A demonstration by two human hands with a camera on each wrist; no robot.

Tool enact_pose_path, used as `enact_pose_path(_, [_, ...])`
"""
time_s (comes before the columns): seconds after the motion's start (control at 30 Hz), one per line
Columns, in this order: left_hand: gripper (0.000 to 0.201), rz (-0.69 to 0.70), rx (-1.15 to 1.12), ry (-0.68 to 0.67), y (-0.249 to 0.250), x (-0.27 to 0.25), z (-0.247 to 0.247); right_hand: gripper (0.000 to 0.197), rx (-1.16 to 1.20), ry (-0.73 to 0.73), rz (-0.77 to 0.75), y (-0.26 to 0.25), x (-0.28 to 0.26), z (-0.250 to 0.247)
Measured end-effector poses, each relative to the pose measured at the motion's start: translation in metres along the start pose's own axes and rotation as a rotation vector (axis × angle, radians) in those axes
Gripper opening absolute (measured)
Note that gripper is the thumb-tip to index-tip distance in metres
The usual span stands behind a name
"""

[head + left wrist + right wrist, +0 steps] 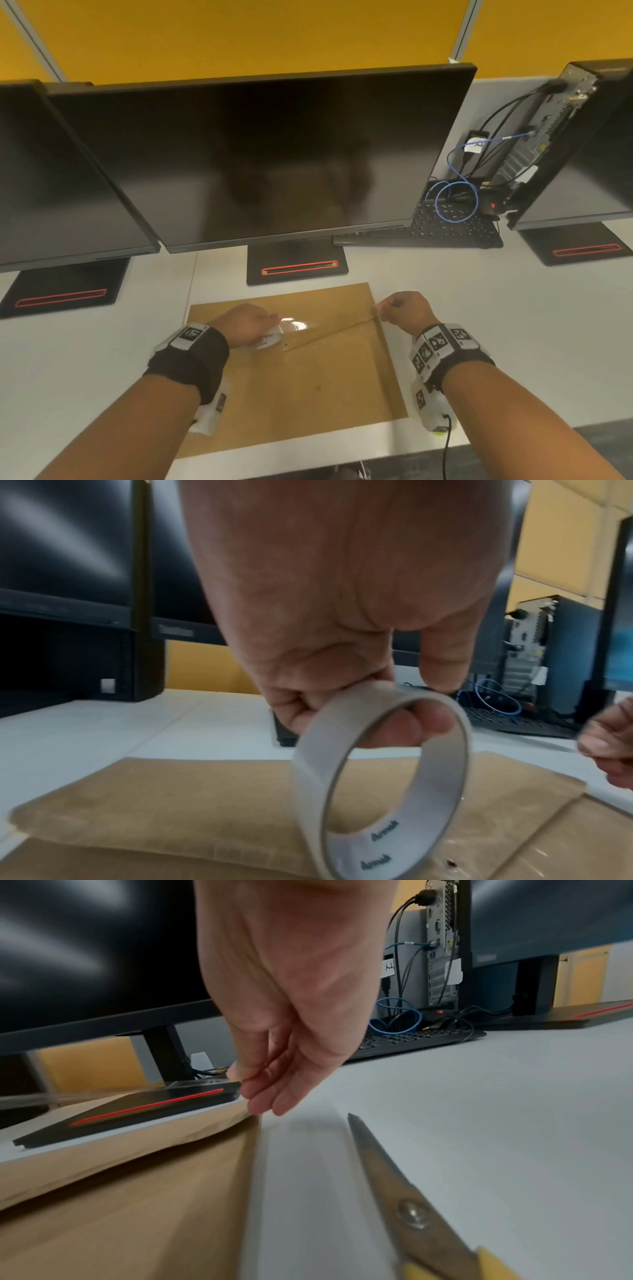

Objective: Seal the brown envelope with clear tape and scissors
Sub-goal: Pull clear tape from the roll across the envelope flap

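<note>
From the head view, the brown envelope (308, 370) lies flat on the white surface (496, 325) in front of the middle monitor (260, 154), and both hands work above its far half. The left hand (245, 323) holds the tape roll (270, 341) just over the paper, while the right hand (404, 308) sits at the envelope's right edge, with a strip of clear tape (329, 330) stretched between them (it glints near the roll). In the left wrist view, the left hand's grip is closed round the roll, a finger through the core and the thumb on the outside; the roll hangs tilted above the envelope. In the right wrist view, thumb and forefinger pinch the tape's free end, the other fingers loosely extended, and the scissors (404, 1199) lie closed on the surface just beside the envelope's edge, untouched.
</note>
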State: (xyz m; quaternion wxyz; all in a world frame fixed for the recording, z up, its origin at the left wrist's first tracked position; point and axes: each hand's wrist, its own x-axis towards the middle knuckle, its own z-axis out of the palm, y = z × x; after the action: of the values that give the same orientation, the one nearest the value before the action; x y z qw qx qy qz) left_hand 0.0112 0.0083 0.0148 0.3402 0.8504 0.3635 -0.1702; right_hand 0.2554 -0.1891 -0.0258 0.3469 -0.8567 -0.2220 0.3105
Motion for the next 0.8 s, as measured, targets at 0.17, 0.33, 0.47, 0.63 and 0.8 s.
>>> enact_pose_path(0.17, [0.039,0.023,0.011,0.032,-0.006,0.003,0.005,0.027,-0.073,0.021,0.027,-0.001,0.003,0.0])
enact_pose_path(0.33, [0.047,-0.088,0.227,0.099,-0.003,0.006,0.013,0.025,-0.097,0.049,0.035,-0.005,0.004,0.001])
enact_pose_path(0.47, [0.045,-0.221,0.25,0.067,0.0,0.005,0.02,0.024,-0.157,0.015,0.013,-0.008,0.003,0.005])
enact_pose_path(0.63, [0.04,-0.29,0.293,0.037,0.014,0.001,0.019,0.017,-0.182,0.012,0.005,-0.006,0.002,0.01])
enact_pose_path(0.8, [0.035,-0.294,0.304,0.076,0.021,0.001,0.025,0.019,-0.256,0.008,0.062,-0.008,0.005,0.01])
